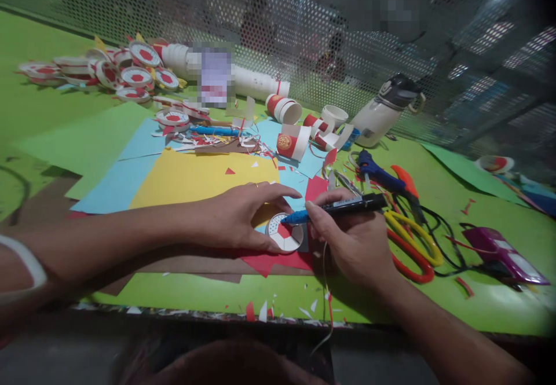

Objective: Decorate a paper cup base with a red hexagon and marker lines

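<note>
My left hand (243,214) steadies a small round white disc (284,240) at its left edge, thumb below and fingers curved above it. The disc has a red centre, lines running outward and blue dots in its upper left part. In my right hand (347,234) is a marker (343,206) with a black body and blue tip end, its point on the disc's dotted part. Beneath lie yellow paper (204,176), brown sheets and red paper (264,261).
Finished-looking round pieces (136,76) pile up at the back left. Paper cups (293,142) and a bottle (382,110) stand or lie behind. On the right are a blue glue gun (380,173), scissors (410,237) and a purple object (504,252). Scraps litter the front edge.
</note>
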{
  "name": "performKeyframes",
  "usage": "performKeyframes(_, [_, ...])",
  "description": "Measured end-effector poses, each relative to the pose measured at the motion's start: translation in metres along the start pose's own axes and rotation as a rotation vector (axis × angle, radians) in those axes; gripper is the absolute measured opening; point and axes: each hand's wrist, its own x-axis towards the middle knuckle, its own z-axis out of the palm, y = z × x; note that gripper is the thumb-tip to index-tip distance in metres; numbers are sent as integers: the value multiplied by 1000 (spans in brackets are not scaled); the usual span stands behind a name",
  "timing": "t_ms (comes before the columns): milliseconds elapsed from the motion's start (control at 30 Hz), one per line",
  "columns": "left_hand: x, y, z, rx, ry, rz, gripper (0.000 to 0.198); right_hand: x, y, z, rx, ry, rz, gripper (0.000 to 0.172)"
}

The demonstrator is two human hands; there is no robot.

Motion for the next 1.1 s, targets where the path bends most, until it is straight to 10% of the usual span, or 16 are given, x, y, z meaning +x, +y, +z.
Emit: performKeyframes(1100, [0,1,0,6,-1,-15,74,-1,3,-1,-82,22,-68,15])
